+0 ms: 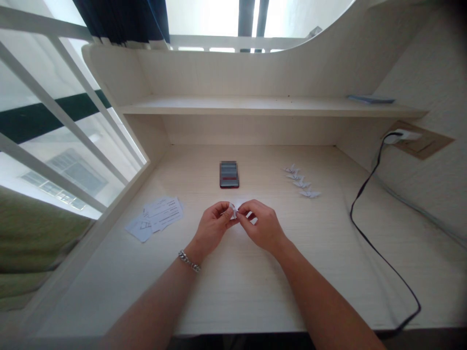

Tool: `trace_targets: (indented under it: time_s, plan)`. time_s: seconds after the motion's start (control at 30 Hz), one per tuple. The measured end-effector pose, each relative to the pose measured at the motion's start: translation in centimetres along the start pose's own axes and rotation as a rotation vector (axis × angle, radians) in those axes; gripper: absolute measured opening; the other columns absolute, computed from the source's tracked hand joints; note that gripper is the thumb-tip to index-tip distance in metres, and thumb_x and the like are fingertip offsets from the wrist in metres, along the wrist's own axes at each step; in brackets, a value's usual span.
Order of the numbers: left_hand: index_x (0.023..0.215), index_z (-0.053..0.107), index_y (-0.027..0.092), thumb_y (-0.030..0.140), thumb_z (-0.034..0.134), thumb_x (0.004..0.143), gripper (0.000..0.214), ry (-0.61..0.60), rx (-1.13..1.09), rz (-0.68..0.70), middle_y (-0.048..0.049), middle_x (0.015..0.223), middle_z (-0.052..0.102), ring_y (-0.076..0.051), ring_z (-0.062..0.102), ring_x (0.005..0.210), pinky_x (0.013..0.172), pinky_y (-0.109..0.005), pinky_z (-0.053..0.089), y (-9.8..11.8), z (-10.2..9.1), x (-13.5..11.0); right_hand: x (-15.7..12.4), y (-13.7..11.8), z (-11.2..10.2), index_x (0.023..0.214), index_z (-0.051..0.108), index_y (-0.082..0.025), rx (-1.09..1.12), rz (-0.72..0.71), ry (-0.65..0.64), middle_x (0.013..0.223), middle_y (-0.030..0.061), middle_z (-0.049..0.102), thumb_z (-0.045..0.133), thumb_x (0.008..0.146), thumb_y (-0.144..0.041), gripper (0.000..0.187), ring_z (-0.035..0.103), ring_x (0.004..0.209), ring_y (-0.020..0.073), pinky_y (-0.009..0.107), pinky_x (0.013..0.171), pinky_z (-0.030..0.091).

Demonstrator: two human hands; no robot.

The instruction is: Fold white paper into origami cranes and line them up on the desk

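Between my two hands is a small piece of folded white paper (pixel 232 210), partly hidden by the fingers. My left hand (pixel 216 221), with a silver chain bracelet (pixel 188 261) at its wrist, pinches the paper from the left. From the other side my right hand (pixel 260 223) grips it with thumb and fingertips. Beyond the hands a phone (pixel 229 175) lies on the desk, its screen blurred. Several folded paper cranes (pixel 301 183) stand in a slanting row to the right. Flat printed paper sheets (pixel 164 214) overlap on the left.
The pale wooden desk (pixel 241 291) has a raised shelf (pixel 255 104) at its back, with a thin bluish item (pixel 370 99) on it. A black cable (pixel 368 238) runs from the wall socket (pixel 419 138) down the right side. White railings (pixel 69 116) border the left.
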State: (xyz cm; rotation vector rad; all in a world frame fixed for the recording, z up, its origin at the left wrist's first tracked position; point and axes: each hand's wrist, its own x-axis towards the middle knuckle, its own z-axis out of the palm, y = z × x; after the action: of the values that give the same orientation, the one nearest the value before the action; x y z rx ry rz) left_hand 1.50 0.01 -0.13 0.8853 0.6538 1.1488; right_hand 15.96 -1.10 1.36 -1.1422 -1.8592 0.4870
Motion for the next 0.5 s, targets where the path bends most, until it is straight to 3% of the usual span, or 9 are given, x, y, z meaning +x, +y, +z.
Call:
trace_targets:
  time_s: [0.27, 0.5]
  plan:
    - [0.082, 0.057, 0.014, 0.022, 0.061, 0.075, 0.011, 0.008, 0.053, -0.015, -0.001, 0.079, 0.057, -0.01, 0.055, 0.076, 0.076, -0.029, 0.048, 0.05, -0.18, -0.02, -0.04, -0.13, 0.2, 0.083, 0.059, -0.019, 0.054, 0.027, 0.032, 0.08, 0.0028, 0.06, 0.052, 0.079, -0.018, 0.008, 0.057, 0.069, 0.0125, 0.023, 0.057, 0.048]
    - [0.081, 0.057, 0.015, 0.026, 0.063, 0.073, 0.014, 0.031, 0.115, 0.003, 0.0001, 0.078, 0.057, -0.01, 0.055, 0.076, 0.075, -0.028, 0.048, -0.11, -0.17, 0.04, -0.05, -0.21, 0.16, 0.082, 0.059, -0.019, -0.04, 0.009, 0.023, 0.079, 0.0035, 0.059, 0.049, 0.081, -0.019, 0.01, 0.055, 0.069, 0.0132, 0.024, 0.06, 0.047]
